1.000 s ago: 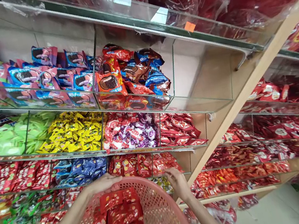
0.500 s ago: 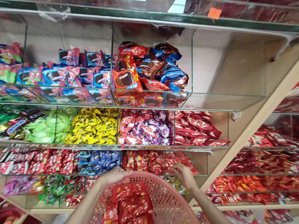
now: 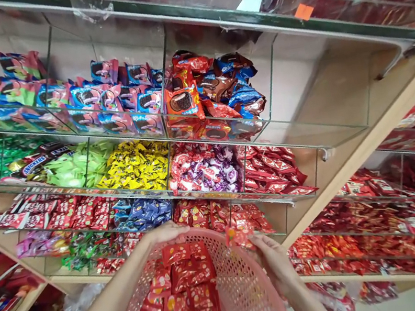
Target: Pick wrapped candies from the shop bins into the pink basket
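Observation:
My left hand [image 3: 167,233] grips the far rim of a pink perforated plastic basket [image 3: 247,276], fingers hidden behind the edge. Inside the basket lies a pile of red candy packets [image 3: 185,286] with orange and yellow spots. At the basket's right rim, my right hand [image 3: 271,255] pinches a small red candy packet [image 3: 239,237] of similar look, held just above the edge. Behind the basket, similar red packets [image 3: 197,214] fill a low shelf compartment.
Glass-divided shelves hold yellow candies [image 3: 138,167], purple and red candies [image 3: 209,168], blue packets [image 3: 147,211] and packaged cookies [image 3: 182,102]. A slanting wooden panel [image 3: 335,160] separates another rack of red sweets [image 3: 393,220] on the right. A glass shelf edge [image 3: 221,142] juts out above.
My right hand has come back from the low shelf to the basket's right rim, with a red candy packet in its fingers. My left hand still holds the basket.

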Demonstrator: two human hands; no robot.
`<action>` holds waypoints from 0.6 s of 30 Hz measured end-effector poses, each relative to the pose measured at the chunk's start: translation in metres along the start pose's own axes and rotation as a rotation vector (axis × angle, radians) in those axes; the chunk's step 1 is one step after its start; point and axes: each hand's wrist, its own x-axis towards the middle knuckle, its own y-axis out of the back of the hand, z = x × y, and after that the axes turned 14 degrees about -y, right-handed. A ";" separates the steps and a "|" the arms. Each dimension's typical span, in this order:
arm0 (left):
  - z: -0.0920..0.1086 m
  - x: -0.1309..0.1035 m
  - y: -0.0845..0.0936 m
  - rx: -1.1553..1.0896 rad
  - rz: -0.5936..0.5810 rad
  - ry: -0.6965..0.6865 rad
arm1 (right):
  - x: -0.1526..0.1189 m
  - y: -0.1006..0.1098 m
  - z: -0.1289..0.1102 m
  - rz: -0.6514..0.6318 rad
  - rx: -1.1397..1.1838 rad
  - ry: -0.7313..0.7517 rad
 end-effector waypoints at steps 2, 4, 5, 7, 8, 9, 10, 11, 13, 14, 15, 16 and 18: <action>0.000 -0.002 -0.001 -0.006 0.004 0.019 | -0.008 -0.022 0.010 -0.078 -0.020 -0.060; -0.001 -0.003 -0.002 0.004 0.016 0.013 | -0.010 -0.040 0.021 -0.124 -0.042 -0.117; -0.002 -0.003 -0.002 0.010 0.019 0.000 | -0.011 -0.047 0.025 -0.145 -0.058 -0.153; -0.003 -0.002 -0.002 0.005 0.017 -0.023 | -0.013 -0.060 0.031 -0.196 -0.090 -0.223; -0.004 -0.002 -0.002 -0.006 0.012 -0.028 | -0.014 -0.065 0.033 -0.217 -0.108 -0.247; -0.005 -0.002 -0.002 -0.017 0.007 -0.030 | -0.016 -0.070 0.034 -0.232 -0.129 -0.262; -0.005 -0.002 -0.002 -0.025 0.006 -0.029 | -0.019 -0.074 0.034 -0.240 -0.153 -0.267; -0.006 -0.003 -0.002 -0.028 0.009 -0.031 | -0.021 -0.079 0.034 -0.242 -0.176 -0.267; -0.007 -0.004 -0.001 -0.021 0.025 -0.032 | -0.024 -0.084 0.034 -0.238 -0.212 -0.261; -0.008 -0.005 -0.001 -0.016 0.034 -0.030 | -0.025 -0.084 0.034 -0.239 -0.221 -0.257; -0.009 -0.005 0.000 -0.016 0.039 -0.025 | -0.026 -0.083 0.034 -0.242 -0.223 -0.253; -0.010 -0.006 0.001 -0.022 0.041 -0.021 | -0.026 -0.080 0.034 -0.246 -0.220 -0.248; -0.014 -0.007 0.003 -0.030 0.042 -0.024 | -0.025 -0.069 0.032 -0.243 -0.204 -0.245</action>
